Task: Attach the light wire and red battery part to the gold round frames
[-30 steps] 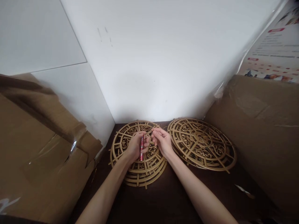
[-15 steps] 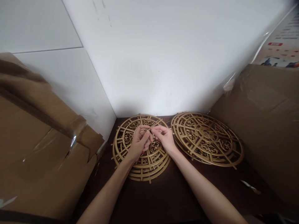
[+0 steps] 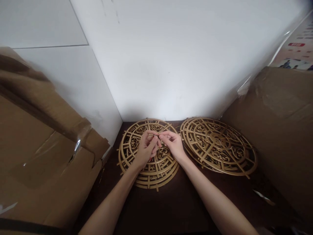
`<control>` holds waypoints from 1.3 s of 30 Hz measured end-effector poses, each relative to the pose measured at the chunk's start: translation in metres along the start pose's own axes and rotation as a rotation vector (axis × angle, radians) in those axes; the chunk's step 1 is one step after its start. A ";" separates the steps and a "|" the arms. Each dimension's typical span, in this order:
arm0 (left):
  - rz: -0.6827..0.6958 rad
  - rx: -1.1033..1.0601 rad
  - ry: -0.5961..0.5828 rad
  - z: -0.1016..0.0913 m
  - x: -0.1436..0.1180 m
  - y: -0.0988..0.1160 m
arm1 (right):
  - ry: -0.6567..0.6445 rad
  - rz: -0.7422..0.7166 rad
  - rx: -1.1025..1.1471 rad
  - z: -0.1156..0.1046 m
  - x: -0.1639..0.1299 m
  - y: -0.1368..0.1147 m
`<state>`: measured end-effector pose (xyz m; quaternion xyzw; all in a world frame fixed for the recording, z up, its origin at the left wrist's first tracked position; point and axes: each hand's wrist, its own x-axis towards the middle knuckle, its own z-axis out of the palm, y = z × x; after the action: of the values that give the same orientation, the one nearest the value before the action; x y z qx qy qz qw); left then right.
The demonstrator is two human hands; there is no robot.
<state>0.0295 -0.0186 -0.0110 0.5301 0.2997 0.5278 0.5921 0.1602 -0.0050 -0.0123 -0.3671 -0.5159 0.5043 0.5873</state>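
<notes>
A stack of round gold fretwork discs (image 3: 137, 169) lies on a dark brown table (image 3: 171, 209), near the corner of two white walls. My left hand (image 3: 146, 150) and my right hand (image 3: 174, 145) meet above the middle of this stack. Their fingertips pinch together on a thin wire or thread. A small red tube is tucked in my left palm, almost fully hidden by the fingers. A second stack of gold discs (image 3: 220, 147) lies just to the right, untouched.
A large cardboard box (image 3: 41, 153) with shiny tape fills the left side. Another cardboard box (image 3: 281, 130) stands at the right, with a printed poster (image 3: 297, 52) above it. A scrap of pale paper (image 3: 264, 197) lies on the table's right part.
My left hand has rolled so the red tube, plainly seen a second ago, is nearly hidden. Both hands stay joined over the left stack; the camera has tilted down slightly.
</notes>
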 end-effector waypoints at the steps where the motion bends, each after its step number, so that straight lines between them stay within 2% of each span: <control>1: -0.007 0.005 -0.003 0.000 0.000 0.000 | -0.016 -0.006 0.015 0.000 0.000 0.000; 4: -0.027 0.023 -0.016 0.001 -0.001 0.001 | -0.055 -0.021 0.069 0.001 -0.001 0.001; 8: -0.040 0.036 -0.026 0.002 -0.002 0.002 | -0.039 -0.023 0.074 0.000 -0.001 0.003; 21: -0.053 0.050 0.025 0.005 -0.003 0.005 | -0.058 0.000 0.068 -0.002 -0.001 0.003; 30: -0.012 0.041 0.002 0.001 -0.002 -0.001 | -0.092 -0.008 0.042 -0.001 -0.001 0.001; 39: 0.002 0.073 0.021 0.000 -0.001 -0.002 | -0.072 0.000 0.019 -0.001 -0.001 0.002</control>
<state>0.0299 -0.0192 -0.0132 0.5462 0.3243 0.5225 0.5688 0.1608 -0.0056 -0.0151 -0.3431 -0.5320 0.5219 0.5717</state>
